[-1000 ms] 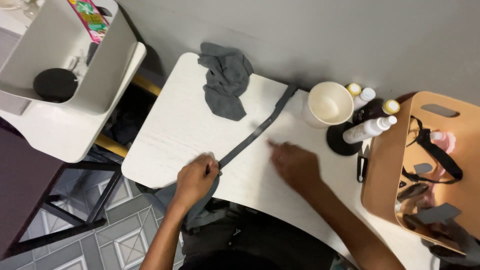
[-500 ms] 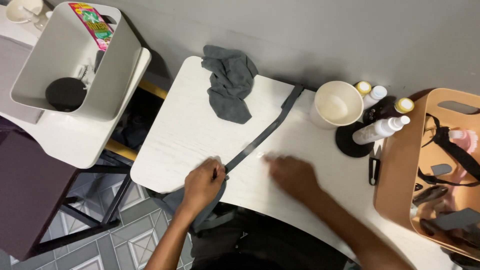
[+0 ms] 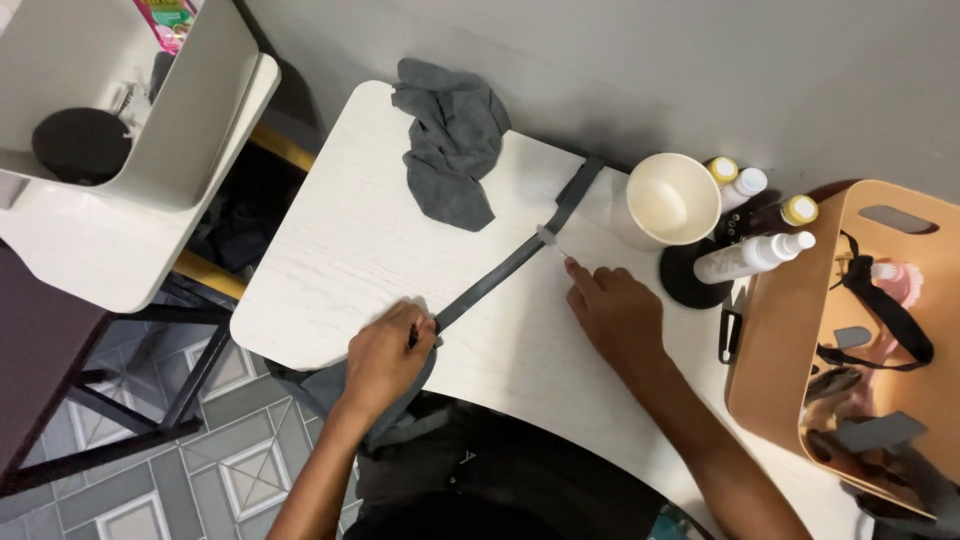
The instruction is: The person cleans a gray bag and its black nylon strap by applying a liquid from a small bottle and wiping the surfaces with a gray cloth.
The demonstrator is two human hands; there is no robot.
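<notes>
A long dark grey strap (image 3: 505,268) lies stretched diagonally across the white table (image 3: 330,250), from the near edge up to the wall. My left hand (image 3: 385,355) pinches the strap's near end at the table's front edge, where a grey bag hangs below. My right hand (image 3: 612,310) rests on the table just right of the strap's middle, fingers together, its fingertip close to a small metal buckle (image 3: 548,238) on the strap. It holds nothing that I can see.
A crumpled grey cloth (image 3: 450,150) lies at the table's back. A cream cup (image 3: 668,200), small bottles (image 3: 750,255) and a black round base stand at right, beside a tan bin (image 3: 800,340) with straps. A white tray table (image 3: 120,230) stands left.
My right hand has slid up along the strap toward the buckle. My left hand keeps its pinch on the near end. The camera view has shifted slightly.
</notes>
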